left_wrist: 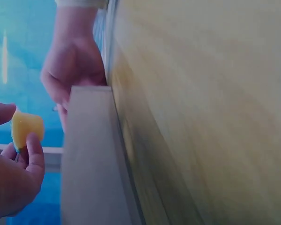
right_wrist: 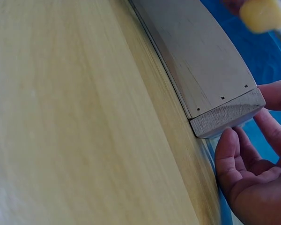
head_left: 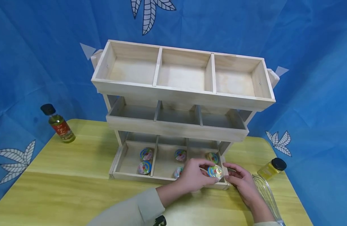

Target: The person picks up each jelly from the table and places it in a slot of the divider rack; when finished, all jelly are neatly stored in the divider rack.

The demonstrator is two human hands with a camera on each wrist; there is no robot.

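Note:
In the head view my left hand (head_left: 193, 176) pinches a small jelly cup (head_left: 215, 172) with a colourful lid over the right compartment of the wooden shelf's (head_left: 173, 128) bottom tier. Its yellow body shows in the left wrist view, lid side toward the palm. At the right end of that tier is my right hand (head_left: 243, 182), its fingertips touching the end board (right_wrist: 229, 115), fingers loosely bent. Another jelly cup (head_left: 212, 157) lies at the back of the right compartment. Two more, one pink-lidded (head_left: 180, 155), are in the middle compartment, the front one partly behind my left hand.
Two jelly cups (head_left: 145, 167) sit in the bottom left compartment. The upper two tiers have three compartments each. A bottle with a red label (head_left: 61, 128) stands far left. At the right are a black-lidded yellow jar (head_left: 268, 171) and a wire whisk (head_left: 266, 194).

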